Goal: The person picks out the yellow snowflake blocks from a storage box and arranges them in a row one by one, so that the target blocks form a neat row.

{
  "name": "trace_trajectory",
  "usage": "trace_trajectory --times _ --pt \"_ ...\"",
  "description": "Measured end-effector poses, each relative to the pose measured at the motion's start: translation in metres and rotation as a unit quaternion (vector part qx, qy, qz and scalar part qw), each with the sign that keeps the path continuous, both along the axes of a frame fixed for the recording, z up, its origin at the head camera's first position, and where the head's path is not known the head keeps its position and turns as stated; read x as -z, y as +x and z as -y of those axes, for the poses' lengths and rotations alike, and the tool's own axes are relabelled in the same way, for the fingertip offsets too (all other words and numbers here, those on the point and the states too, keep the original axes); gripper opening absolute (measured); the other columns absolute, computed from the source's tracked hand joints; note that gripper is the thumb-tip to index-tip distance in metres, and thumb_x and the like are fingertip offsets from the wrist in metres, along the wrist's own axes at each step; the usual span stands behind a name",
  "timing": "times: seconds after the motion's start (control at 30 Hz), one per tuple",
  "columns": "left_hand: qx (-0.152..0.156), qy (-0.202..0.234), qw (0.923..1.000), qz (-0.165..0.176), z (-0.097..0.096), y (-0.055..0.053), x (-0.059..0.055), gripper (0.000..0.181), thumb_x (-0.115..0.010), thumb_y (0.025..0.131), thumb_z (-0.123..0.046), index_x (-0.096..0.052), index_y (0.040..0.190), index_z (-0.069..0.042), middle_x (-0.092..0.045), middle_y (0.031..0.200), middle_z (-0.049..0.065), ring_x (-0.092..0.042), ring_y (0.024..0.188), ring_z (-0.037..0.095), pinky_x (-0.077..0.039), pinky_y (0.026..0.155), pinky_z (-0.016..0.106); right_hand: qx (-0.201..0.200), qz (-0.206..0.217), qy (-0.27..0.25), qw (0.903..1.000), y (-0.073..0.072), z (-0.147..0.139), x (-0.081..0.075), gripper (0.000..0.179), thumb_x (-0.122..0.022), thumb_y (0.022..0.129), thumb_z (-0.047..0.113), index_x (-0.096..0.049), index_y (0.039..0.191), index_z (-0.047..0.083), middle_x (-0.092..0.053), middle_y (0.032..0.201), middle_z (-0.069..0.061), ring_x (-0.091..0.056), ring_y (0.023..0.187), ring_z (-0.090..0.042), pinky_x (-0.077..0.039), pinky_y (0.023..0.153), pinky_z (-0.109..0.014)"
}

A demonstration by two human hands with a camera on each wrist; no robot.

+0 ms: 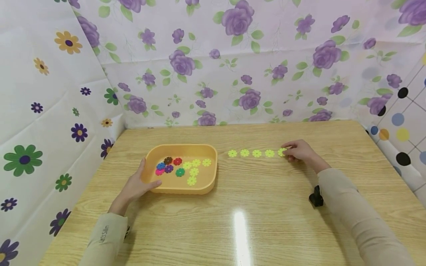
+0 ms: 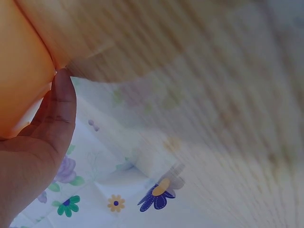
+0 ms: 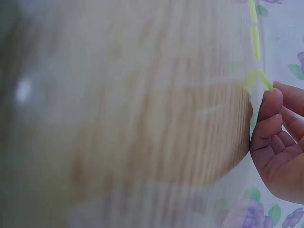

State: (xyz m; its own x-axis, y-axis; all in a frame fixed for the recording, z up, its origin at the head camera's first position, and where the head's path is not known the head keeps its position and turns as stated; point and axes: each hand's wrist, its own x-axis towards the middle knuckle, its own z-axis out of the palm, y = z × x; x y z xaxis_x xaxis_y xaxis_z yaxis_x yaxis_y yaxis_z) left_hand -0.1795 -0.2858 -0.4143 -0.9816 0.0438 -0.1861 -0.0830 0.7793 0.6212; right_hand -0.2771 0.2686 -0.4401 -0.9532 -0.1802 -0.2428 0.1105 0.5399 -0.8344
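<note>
My left hand [image 1: 136, 183] grips the left end of a shallow orange plastic tray [image 1: 209, 184], thumb over the near rim and fingers along the outer wall. In the left wrist view the fingers [image 2: 61, 107] lie against the tray's side [image 2: 21, 57]. Over at the right, my right hand [image 1: 300, 150] pinches a yellow-green notched plastic disc [image 1: 281, 152] between thumb and fingertips. The right wrist view shows this disc [image 3: 265, 80] tilted, one edge at the tabletop. Several matching discs [image 1: 256, 153] lie flat in a spaced row to its left.
Inside the tray are more yellow-green discs [image 1: 194, 171] and a cluster of blue, pink, purple, brown, red and green ones [image 1: 169, 169]. A small black device [image 1: 316, 197] shows under the right forearm. Flowered sheeting [image 1: 206, 74] rises behind the wooden table [image 1: 186, 229].
</note>
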Motion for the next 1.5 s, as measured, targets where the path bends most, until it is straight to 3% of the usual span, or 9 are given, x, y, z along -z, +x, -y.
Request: trace_trajectory --times 0.47,0.67,0.93,1.1,1.23,1.5 --pt "0.002 -0.001 1.0000 -0.005 0.000 0.000 0.000 0.110 -0.066 0.078 -0.046 0.015 0.144 -0.014 -0.008 0.145 0.032 -0.015 0.129 0.051 -0.018 0.101 0.061 0.020 0.017 0.006 0.9996 0.003 -0.003 -0.002 0.041 -0.058 0.089 0.010 -0.049 0.124 -0.009 -0.063 0.071 -0.007 -0.055 0.055 -0.014 -0.048 0.051 -0.028" --pt "0.003 -0.003 1.0000 -0.006 0.000 0.000 0.001 0.110 -0.066 0.078 -0.047 0.016 0.144 -0.014 -0.008 0.145 0.032 -0.015 0.129 0.051 -0.018 0.101 0.061 0.019 0.019 0.006 0.9996 0.002 -0.003 -0.003 0.042 -0.057 0.089 0.010 -0.048 0.125 -0.009 -0.063 0.074 -0.007 -0.054 0.056 -0.014 -0.047 0.050 -0.028" --pt "0.002 -0.001 1.0000 -0.007 0.000 0.001 -0.001 0.110 -0.067 0.078 -0.046 0.013 0.145 -0.012 -0.008 0.145 0.032 -0.016 0.129 0.051 -0.019 0.101 0.062 0.018 0.012 -0.034 0.9992 0.007 -0.008 -0.006 0.042 -0.056 0.089 0.011 -0.049 0.124 -0.010 -0.065 0.074 -0.010 -0.056 0.057 -0.015 -0.047 0.051 -0.027" --pt "0.003 0.000 1.0000 -0.007 0.000 0.002 -0.001 0.109 -0.067 0.078 -0.045 0.014 0.144 -0.012 -0.008 0.145 0.032 -0.016 0.129 0.051 -0.019 0.101 0.061 0.034 0.014 -0.020 0.9991 0.009 -0.004 -0.009 0.041 -0.056 0.090 0.015 -0.050 0.124 -0.008 -0.064 0.073 -0.007 -0.054 0.058 -0.013 -0.047 0.052 -0.027" --pt "0.002 -0.001 1.0000 -0.006 0.000 0.002 -0.002 0.109 -0.066 0.078 -0.046 0.014 0.144 -0.013 -0.008 0.145 0.032 -0.016 0.129 0.051 -0.019 0.101 0.062 0.028 0.000 0.000 0.9996 0.010 0.003 -0.012 0.040 -0.057 0.090 0.018 -0.052 0.122 -0.006 -0.061 0.070 -0.007 -0.048 0.054 -0.014 -0.044 0.053 -0.028" --pt "0.002 0.001 1.0000 -0.006 0.000 0.002 -0.001 0.109 -0.067 0.078 -0.045 0.013 0.145 -0.012 -0.008 0.145 0.032 -0.015 0.129 0.051 -0.018 0.101 0.062 -0.003 -0.027 -0.016 0.9995 0.014 0.023 -0.018 0.039 -0.058 0.089 0.018 -0.055 0.119 -0.007 -0.062 0.086 -0.020 -0.057 0.067 -0.025 -0.049 0.059 -0.033"
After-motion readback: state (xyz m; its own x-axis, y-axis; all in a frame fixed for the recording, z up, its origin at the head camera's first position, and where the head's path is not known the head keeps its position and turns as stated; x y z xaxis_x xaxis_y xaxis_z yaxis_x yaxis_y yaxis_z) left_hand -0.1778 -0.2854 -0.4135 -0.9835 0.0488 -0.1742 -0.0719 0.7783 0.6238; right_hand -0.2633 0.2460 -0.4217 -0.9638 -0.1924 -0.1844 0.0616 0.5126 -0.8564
